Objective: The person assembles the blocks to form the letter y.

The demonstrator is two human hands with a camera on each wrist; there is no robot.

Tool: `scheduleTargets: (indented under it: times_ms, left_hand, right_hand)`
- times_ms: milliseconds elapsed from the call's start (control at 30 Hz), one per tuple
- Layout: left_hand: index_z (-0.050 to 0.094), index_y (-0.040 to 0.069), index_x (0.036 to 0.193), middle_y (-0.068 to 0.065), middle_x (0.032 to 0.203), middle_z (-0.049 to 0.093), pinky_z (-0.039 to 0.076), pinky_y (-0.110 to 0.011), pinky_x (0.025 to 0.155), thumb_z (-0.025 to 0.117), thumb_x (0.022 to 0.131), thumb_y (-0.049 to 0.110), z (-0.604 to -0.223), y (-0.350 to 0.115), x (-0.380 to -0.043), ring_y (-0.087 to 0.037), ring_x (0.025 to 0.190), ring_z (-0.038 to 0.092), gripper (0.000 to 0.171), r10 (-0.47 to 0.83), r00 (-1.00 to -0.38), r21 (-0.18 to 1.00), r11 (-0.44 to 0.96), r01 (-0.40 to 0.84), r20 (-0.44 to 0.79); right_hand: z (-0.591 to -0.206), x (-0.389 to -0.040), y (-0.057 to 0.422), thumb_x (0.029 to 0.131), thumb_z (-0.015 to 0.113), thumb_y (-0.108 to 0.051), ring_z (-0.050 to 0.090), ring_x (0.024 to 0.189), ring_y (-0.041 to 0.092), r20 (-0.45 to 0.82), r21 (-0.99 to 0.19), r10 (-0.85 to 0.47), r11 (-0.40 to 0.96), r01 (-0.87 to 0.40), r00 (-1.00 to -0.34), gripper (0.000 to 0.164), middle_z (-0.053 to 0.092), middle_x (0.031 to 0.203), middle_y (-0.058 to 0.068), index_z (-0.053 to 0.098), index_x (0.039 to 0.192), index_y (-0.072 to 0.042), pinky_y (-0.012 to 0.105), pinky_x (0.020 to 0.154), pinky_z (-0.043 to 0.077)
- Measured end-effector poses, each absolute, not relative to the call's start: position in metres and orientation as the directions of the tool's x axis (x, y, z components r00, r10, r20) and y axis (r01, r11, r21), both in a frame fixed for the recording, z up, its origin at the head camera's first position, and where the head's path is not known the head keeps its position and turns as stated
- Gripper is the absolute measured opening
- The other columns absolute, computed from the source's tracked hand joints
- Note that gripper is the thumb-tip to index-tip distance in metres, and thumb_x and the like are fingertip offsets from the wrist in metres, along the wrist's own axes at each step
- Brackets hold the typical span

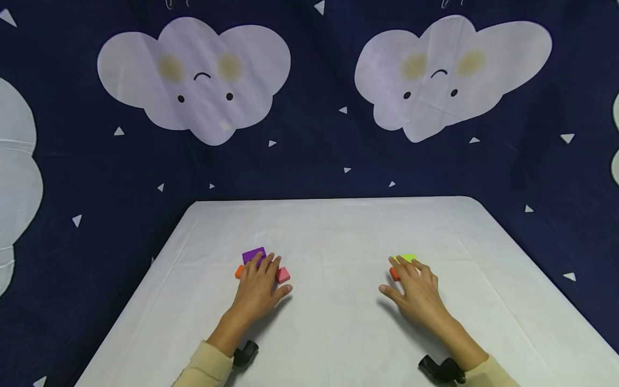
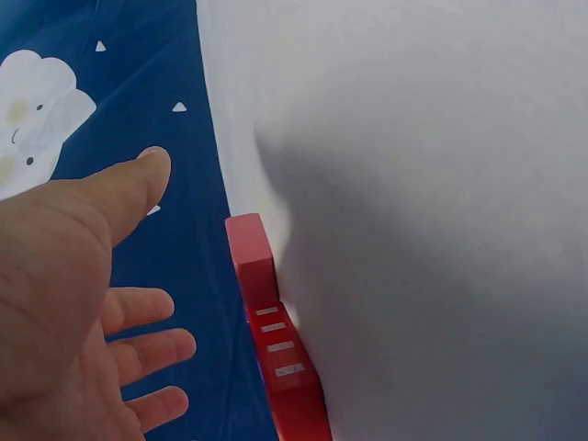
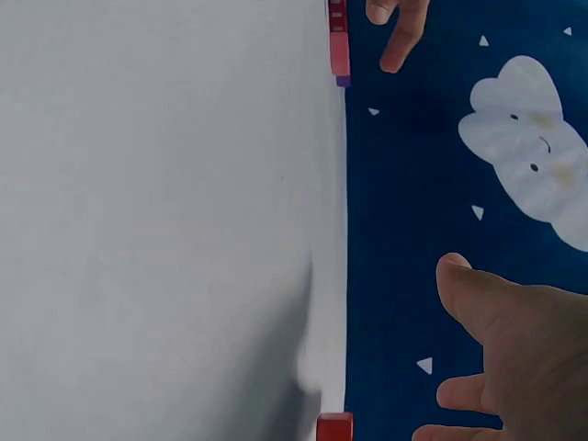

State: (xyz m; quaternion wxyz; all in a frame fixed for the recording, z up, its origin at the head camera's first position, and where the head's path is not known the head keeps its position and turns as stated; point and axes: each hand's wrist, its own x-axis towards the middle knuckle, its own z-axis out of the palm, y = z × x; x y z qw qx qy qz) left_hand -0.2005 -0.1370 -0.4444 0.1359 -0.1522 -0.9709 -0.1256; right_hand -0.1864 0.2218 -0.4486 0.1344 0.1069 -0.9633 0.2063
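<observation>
My left hand [image 1: 258, 287] hovers above a small group of blocks, fingers spread and nothing held. Around its fingertips show a purple block [image 1: 250, 255], an orange block [image 1: 239, 272] and a pink block [image 1: 282, 275]. The left wrist view adds a red block [image 2: 292, 372] with white marks beside the pink one. On the other side, my right hand [image 1: 419, 290] has its thumb stretched out and holds nothing. A yellow-green block [image 1: 409, 257] and a red-orange block [image 1: 394, 274] lie beyond and beside its fingers, partly hidden by them.
The blocks lie on a white-covered table [image 1: 333, 312], the two groups well apart. Behind it hangs a dark blue cloth [image 1: 309, 161] with clouds and triangles. Black wrist cameras sit under the left wrist [image 1: 245, 353] and right wrist [image 1: 441, 370].
</observation>
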Motion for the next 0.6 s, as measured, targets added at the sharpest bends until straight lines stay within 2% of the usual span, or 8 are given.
scheduleTargets:
  times_ms: [200, 467, 600]
  left_hand:
    - [0.050, 0.008, 0.134, -0.014, 0.137, 0.051, 0.024, -0.057, 0.108, 0.070, 0.080, 0.044, -0.445, -0.138, -0.206, -0.040, 0.134, 0.033, 0.068, 0.279, -0.915, 0.241, 0.904, 0.353, 0.291]
    - [0.056, 0.010, 0.129, -0.009, 0.131, 0.057, 0.028, -0.053, 0.104, 0.073, 0.078, 0.037, -0.444, -0.143, -0.213, -0.037, 0.131, 0.037, 0.061, 0.279, -0.924, 0.352, 0.864, 0.361, 0.262]
    - [0.058, 0.011, 0.127, -0.008, 0.127, 0.060, 0.030, -0.051, 0.101, 0.074, 0.077, 0.036, -0.443, -0.144, -0.215, -0.035, 0.126, 0.041, 0.058, 0.277, -0.925, 0.360, 0.861, 0.359, 0.260]
  right_hand:
    - [-0.448, -0.188, 0.227, 0.084, 0.066, -0.045, 0.034, 0.126, 0.044, 0.299, -0.383, -0.146, 0.887, -0.259, -0.943, 0.069, 0.047, 0.141, 0.017, 0.045, 0.139, -0.010, 0.058, 0.096, 0.022]
    - [-0.452, -0.192, 0.234, 0.081, 0.069, -0.042, 0.039, 0.119, 0.044, 0.299, -0.412, -0.139, 0.874, -0.259, -0.944, 0.065, 0.052, 0.136, 0.015, 0.049, 0.136, -0.012, 0.055, 0.092, 0.025]
    - [-0.453, -0.193, 0.237, 0.081, 0.070, -0.042, 0.040, 0.117, 0.043, 0.292, -0.418, -0.127, 0.875, -0.246, -0.948, 0.066, 0.053, 0.135, 0.016, 0.049, 0.135, -0.011, 0.053, 0.090, 0.026]
